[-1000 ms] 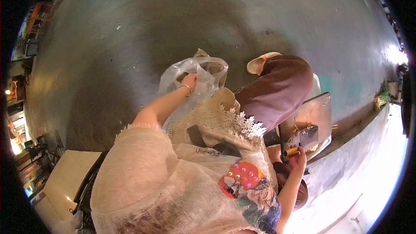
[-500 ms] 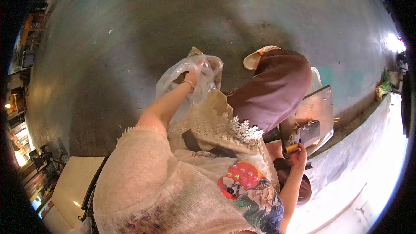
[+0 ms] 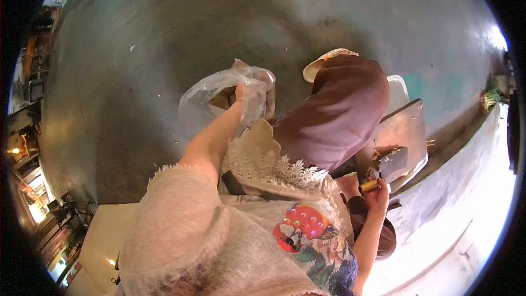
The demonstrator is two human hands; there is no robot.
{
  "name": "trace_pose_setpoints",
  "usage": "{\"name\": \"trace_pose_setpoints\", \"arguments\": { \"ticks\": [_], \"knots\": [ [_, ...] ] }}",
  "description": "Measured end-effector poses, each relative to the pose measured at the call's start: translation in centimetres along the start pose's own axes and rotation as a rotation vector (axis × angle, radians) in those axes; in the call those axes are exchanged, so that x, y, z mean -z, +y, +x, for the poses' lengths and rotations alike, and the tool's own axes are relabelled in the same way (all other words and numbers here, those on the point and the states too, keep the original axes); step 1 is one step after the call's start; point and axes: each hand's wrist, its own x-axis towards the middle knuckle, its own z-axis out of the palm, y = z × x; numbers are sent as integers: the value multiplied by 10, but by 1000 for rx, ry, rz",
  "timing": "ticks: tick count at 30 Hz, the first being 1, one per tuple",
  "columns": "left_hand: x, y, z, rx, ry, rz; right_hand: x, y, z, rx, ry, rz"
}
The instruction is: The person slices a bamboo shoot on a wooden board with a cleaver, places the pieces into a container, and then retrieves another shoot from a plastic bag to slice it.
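My left hand (image 3: 241, 94) reaches into a clear plastic bag (image 3: 203, 90) in front of my knees; the plastic hides its fingers. Something brown shows inside the bag, too covered to name. At my right side, my right hand (image 3: 378, 197) is closed around the yellowish handle of a cleaver (image 3: 393, 163). Its broad, dark rectangular blade rests over a cutting board (image 3: 408, 126). Small pale scraps (image 3: 377, 154) lie beside the blade on the board.
Under the board sits a white plastic tub (image 3: 399, 86). A pale low ledge (image 3: 438, 197) runs along the right, with green-leaved vegetables (image 3: 491, 98) at its far end. Shelves and clutter (image 3: 38, 181) line the left edge. My shoe (image 3: 323, 64) is on the grey floor (image 3: 219, 22).
The bag's mouth gapes wider toward the left, and my left hand stays inside it. My right hand keeps hold of the cleaver on the board. The whole view has shifted slightly.
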Motion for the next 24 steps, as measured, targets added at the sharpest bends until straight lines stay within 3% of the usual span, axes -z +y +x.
{"name": "trace_pose_setpoints", "arguments": {
  "ticks": [6,15,24],
  "knots": [
    [10,-8,9,10,-92,-22,-13,2,-10,-22,-29,-5],
    [-28,14,42,22,-236,-90,-11,1,-9,-23,-46,-12],
    [-11,-12,9,2,-363,-169,-13,2,-9,11,-49,-30]
  ]
}}
